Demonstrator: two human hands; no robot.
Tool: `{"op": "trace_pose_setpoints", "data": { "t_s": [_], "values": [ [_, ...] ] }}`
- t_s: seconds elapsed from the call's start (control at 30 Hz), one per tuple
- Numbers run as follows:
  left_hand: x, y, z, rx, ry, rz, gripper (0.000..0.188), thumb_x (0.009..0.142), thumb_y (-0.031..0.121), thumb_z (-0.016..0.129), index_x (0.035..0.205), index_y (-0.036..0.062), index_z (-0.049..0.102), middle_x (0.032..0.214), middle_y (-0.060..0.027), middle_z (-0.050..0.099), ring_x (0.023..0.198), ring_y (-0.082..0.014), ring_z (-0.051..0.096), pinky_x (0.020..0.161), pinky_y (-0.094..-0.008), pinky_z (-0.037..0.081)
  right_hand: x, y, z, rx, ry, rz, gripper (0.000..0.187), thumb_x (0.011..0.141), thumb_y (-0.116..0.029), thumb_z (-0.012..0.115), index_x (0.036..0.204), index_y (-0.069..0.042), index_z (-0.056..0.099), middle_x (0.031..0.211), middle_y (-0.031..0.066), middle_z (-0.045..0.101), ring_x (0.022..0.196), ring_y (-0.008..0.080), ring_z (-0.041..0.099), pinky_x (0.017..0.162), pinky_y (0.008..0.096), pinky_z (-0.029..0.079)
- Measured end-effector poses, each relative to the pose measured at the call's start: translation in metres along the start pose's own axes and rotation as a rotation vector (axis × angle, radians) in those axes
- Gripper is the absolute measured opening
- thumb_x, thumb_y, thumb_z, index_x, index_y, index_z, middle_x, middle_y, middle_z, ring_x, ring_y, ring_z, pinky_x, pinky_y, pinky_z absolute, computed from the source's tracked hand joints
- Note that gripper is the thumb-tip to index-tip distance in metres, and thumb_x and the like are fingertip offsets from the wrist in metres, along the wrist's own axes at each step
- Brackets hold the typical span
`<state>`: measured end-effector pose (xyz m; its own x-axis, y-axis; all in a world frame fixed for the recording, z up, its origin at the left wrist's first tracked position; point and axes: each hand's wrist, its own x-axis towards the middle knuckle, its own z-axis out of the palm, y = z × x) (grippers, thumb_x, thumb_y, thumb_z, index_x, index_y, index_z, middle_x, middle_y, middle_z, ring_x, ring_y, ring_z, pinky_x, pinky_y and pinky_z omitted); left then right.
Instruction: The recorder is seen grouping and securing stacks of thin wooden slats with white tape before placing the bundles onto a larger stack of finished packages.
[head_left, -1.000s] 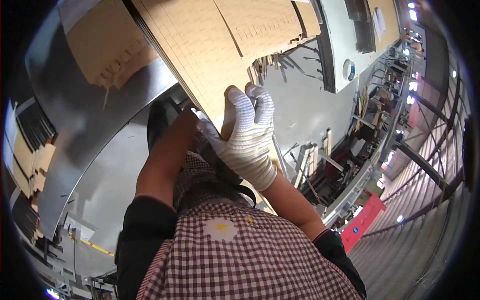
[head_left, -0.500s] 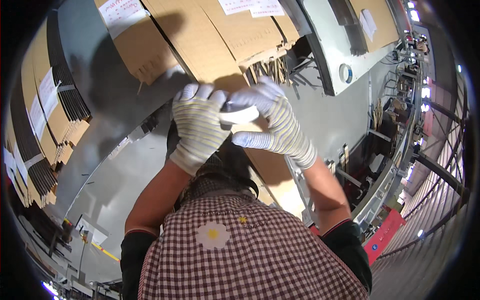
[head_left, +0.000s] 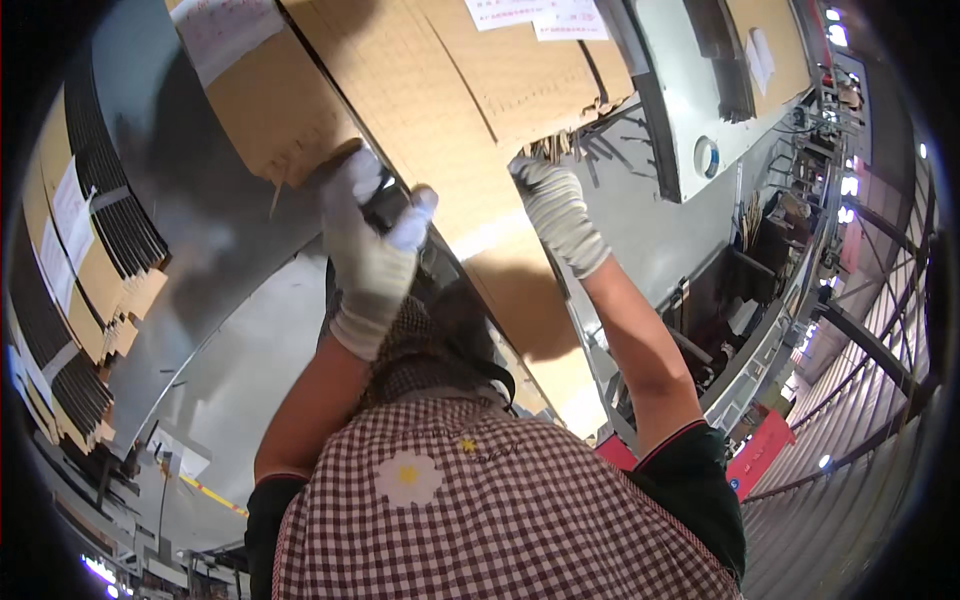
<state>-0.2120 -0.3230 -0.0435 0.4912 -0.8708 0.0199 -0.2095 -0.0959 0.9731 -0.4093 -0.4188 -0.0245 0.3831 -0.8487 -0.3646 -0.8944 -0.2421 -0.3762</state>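
Both my hands wear striped, pale knitted gloves. My left hand (head_left: 368,250) is at the left edge of the long brown cardboard (head_left: 455,150), blurred by motion. Its fingers curl and its thumb stands away from them. Something dark with a small white patch shows between them; I cannot make out what it is. My right hand (head_left: 562,212) grips the cardboard's right edge, with the fingertips partly hidden there. The cardboard runs from the far side down toward my checked apron (head_left: 480,500), which bears a white flower patch.
More cardboard stacks (head_left: 95,270) with papers lie on the left. A pale table (head_left: 685,130) at the far right holds a roll of tape (head_left: 706,156). Beyond the grey floor (head_left: 670,230), racks and machinery (head_left: 760,370) line the right side.
My hands have separated. The left has moved slightly left, and the right has moved up and right to the cardboard's edge. The white thing between them is no longer clearly visible.
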Motion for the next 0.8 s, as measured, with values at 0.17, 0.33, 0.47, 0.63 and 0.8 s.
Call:
{"op": "trace_pose_setpoints", "data": {
  "t_s": [0.17, 0.33, 0.47, 0.63, 0.8],
  "values": [
    [-0.059, -0.003, -0.012, -0.093, -0.391, -0.152, 0.026, 0.085, 0.012, 0.074, 0.104, 0.0009, 0.062, 0.087, -0.0070, 0.068, 0.078, -0.0141, 0.064, 0.075, -0.0308, 0.054, -0.072, 0.011, -0.036, 0.122, -0.325, -0.104, 0.017, 0.081, -0.009, 0.067, 0.097, -0.009, 0.074, 0.089, 0.0124, 0.072, 0.084, 0.0319, 0.068, 0.078, 0.0378, 0.055],
    [-0.092, 0.011, -0.019, -0.114, -0.515, -0.271, 0.026, 0.080, 0.016, 0.080, 0.097, 0.0026, 0.065, 0.080, -0.0073, 0.069, 0.072, -0.0160, 0.066, 0.069, -0.0298, 0.054, -0.130, 0.034, -0.061, 0.031, -0.234, -0.175, 0.027, 0.080, -0.003, 0.064, 0.107, -0.005, 0.070, 0.101, 0.0150, 0.071, 0.090, 0.0346, 0.068, 0.084, 0.0368, 0.054],
    [-0.055, 0.061, -0.024, -0.176, -0.219, -0.021, 0.035, 0.076, 0.015, 0.084, 0.101, 0.0044, 0.061, 0.086, -0.0067, 0.066, 0.073, -0.0155, 0.062, 0.069, -0.0290, 0.052, -0.099, -0.048, -0.088, 0.431, -0.123, -0.436, 0.045, 0.083, 0.000, 0.061, 0.127, -0.009, 0.062, 0.096, 0.0146, 0.069, 0.084, 0.0343, 0.067, 0.079, 0.0391, 0.054],
    [-0.062, 0.059, -0.050, -0.455, -0.329, -0.580, 0.016, 0.089, 0.015, 0.070, 0.099, 0.0050, 0.061, 0.080, -0.0049, 0.064, 0.061, -0.0129, 0.060, 0.054, -0.0248, 0.049, -0.069, -0.075, -0.080, 0.163, -0.100, -0.711, 0.036, 0.085, -0.025, 0.070, 0.119, -0.018, 0.064, 0.073, 0.0070, 0.065, 0.059, 0.0266, 0.064, 0.052, 0.0395, 0.051],
    [-0.065, -0.016, -0.039, -0.424, -0.243, -0.772, 0.014, 0.089, 0.014, 0.071, 0.094, 0.0063, 0.061, 0.082, -0.0030, 0.062, 0.067, -0.0072, 0.057, 0.061, -0.0191, 0.047, -0.037, -0.028, -0.079, -0.079, 0.024, -0.449, 0.029, 0.084, -0.039, 0.069, 0.090, -0.011, 0.071, 0.074, 0.0063, 0.066, 0.065, 0.0271, 0.064, 0.057, 0.0388, 0.050]
  ]
}}
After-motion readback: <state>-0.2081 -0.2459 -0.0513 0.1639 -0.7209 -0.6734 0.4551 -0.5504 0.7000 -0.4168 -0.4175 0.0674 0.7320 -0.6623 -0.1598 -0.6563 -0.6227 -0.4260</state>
